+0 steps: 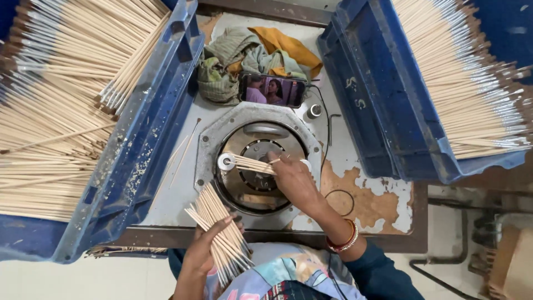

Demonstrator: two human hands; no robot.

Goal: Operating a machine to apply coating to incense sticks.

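My left hand (206,247) grips a thick bundle of thin wooden sticks (219,230), fanned out near the table's front edge. My right hand (293,180) rests over a round metal machine plate (256,166) and pinches a few sticks (252,164) that lie across the opening, their tips at a small white ring (226,161) on the left. Red and gold bangles (344,241) circle my right wrist.
Blue crates (144,144) (383,100) full of sticks flank the machine left and right. A phone (272,90) with a lit screen leans against crumpled cloths (250,53) at the back. Loose sticks (180,158) lie left of the plate. A small metal cylinder (314,111) and a cable sit right of the phone.
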